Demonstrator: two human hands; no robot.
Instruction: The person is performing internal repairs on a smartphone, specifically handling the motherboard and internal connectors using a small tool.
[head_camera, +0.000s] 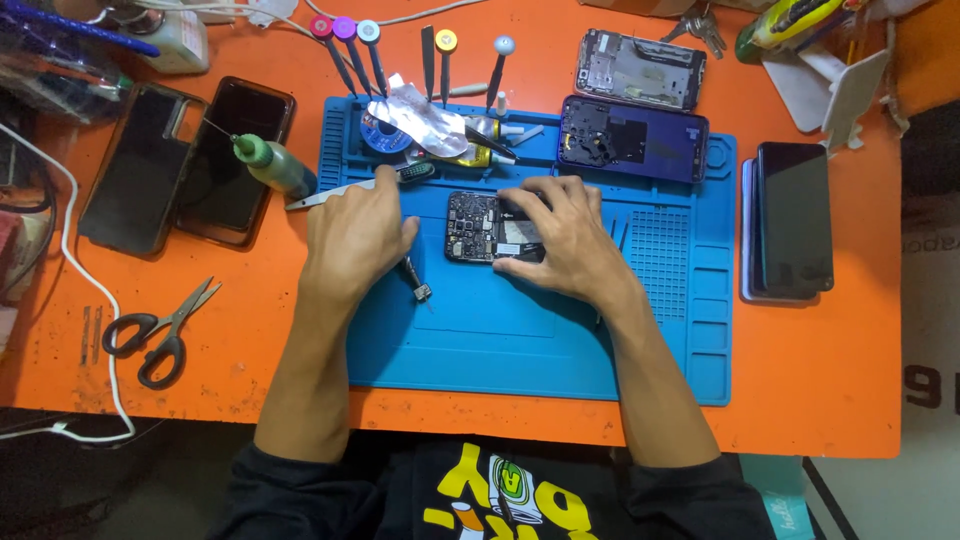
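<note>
Both hands rest on the blue mat (640, 330): my right hand (565, 240) lies spread and grasping nothing, pressing the one opened phone (490, 227) flat at the mat's middle, while my left hand (355, 235) is curled around a small dark tool (416, 282), its tip just left of that phone. On the orange counter (830, 390) I count one pair of scissors (158, 330), two dark phones (185, 165) at left, and six upright screwdrivers (400, 50) behind the mat.
</note>
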